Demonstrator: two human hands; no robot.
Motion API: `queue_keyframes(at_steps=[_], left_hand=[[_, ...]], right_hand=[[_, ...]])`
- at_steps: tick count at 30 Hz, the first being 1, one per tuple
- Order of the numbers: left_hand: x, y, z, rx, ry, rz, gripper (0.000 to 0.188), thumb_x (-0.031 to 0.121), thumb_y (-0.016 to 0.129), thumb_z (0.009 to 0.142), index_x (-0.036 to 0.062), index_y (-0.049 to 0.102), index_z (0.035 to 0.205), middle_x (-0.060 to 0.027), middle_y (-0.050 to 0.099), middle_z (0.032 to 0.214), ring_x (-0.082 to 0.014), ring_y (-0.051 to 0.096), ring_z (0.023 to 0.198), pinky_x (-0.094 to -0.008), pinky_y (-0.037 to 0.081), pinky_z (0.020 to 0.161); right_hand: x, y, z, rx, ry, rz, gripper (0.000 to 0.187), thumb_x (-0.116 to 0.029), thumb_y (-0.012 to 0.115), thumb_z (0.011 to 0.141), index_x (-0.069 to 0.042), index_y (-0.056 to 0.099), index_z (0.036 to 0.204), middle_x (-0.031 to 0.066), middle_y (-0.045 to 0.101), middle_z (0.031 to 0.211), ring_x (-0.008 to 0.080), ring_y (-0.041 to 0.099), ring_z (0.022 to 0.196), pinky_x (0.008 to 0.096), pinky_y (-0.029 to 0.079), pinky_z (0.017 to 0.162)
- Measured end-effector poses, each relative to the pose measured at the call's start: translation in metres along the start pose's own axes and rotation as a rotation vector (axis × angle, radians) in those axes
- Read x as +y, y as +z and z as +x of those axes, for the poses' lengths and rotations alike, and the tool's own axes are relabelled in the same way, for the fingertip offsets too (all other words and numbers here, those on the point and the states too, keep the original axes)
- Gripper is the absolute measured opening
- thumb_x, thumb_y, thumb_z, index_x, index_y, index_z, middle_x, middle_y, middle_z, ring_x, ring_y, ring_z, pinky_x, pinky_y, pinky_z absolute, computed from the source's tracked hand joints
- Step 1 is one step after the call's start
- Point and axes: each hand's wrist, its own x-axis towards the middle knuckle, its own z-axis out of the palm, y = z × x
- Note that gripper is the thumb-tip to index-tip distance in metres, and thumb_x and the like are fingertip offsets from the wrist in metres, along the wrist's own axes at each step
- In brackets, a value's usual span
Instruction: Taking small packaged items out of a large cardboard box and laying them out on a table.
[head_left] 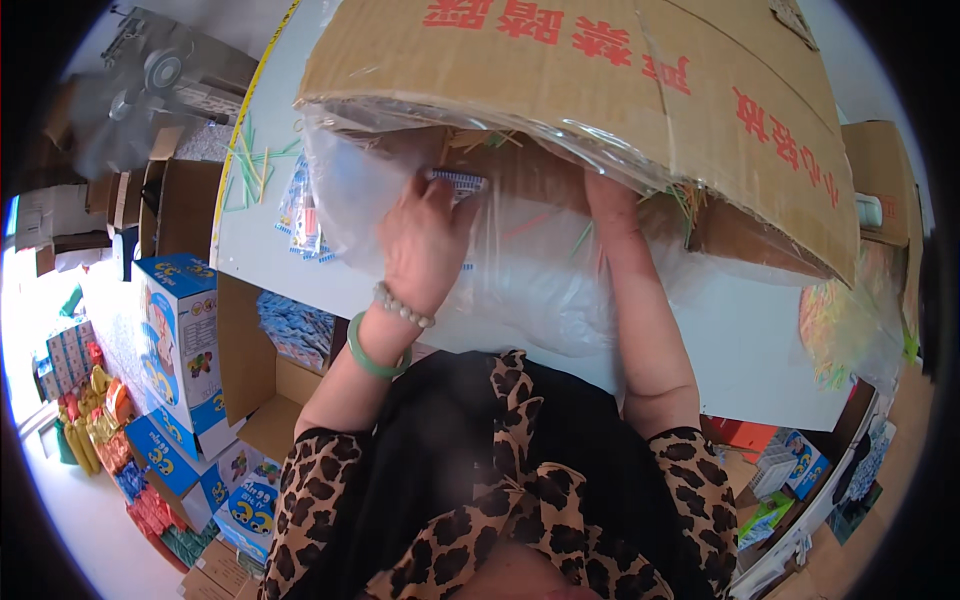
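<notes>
A large brown cardboard box (560, 75) with red printing lies on the white table, its opening facing me. A clear plastic liner (540, 310) spills from its mouth over the table edge. Thin green, yellow and orange sticks (692, 208) show inside the opening. At the left of the mouth, my left hand (425, 240) has its fingers closed on a small clear packet (458, 181) with a blue patterned edge. My right hand (608, 205) reaches into the box, its fingers hidden under the upper flap.
Loose green and yellow sticks (250, 170) and clear packets (305, 220) lie on the table's left side. A bag of coloured sticks (840, 325) sits at the right edge. Below left stand blue cartons (180, 330) and an open box of blue packets (295, 328).
</notes>
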Motion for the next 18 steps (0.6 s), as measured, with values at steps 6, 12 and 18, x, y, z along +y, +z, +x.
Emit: queue_keyframes(at_steps=[6, 12, 18], left_hand=[[-0.036, 0.006, -0.022, -0.093, -0.223, 0.375, 0.047, 0.044, 0.072, 0.069, 0.0041, 0.053, 0.088, -0.015, 0.061, 0.083, -0.0327, 0.06, 0.08, -0.0421, 0.046, 0.071], [-0.042, 0.012, -0.021, 0.035, -0.3, 0.165, 0.036, 0.027, 0.078, 0.067, 0.0022, 0.054, 0.079, -0.0136, 0.059, 0.079, -0.0305, 0.058, 0.07, -0.0405, 0.046, 0.063], [-0.065, 0.011, -0.026, -0.024, -0.436, -0.084, 0.025, 0.025, 0.073, 0.072, 0.0039, 0.058, 0.074, -0.0134, 0.058, 0.062, -0.0305, 0.058, 0.059, -0.0378, 0.044, 0.057]], right_hand=[[0.026, 0.047, -0.004, 0.005, 0.058, 0.454, 0.016, -0.012, 0.061, 0.087, -0.001, 0.067, 0.098, 0.0073, 0.067, 0.101, 0.0175, 0.06, 0.098, 0.0307, 0.044, 0.09], [0.012, 0.026, -0.001, 0.048, 0.002, 0.588, 0.017, -0.007, 0.056, 0.09, 0.0, 0.059, 0.105, 0.0066, 0.066, 0.095, 0.0139, 0.059, 0.093, 0.0291, 0.045, 0.087], [-0.002, 0.01, 0.0, -0.052, 0.039, 0.525, 0.015, -0.008, 0.057, 0.089, 0.0, 0.056, 0.101, 0.0034, 0.061, 0.091, 0.0112, 0.056, 0.085, 0.0272, 0.047, 0.081]])
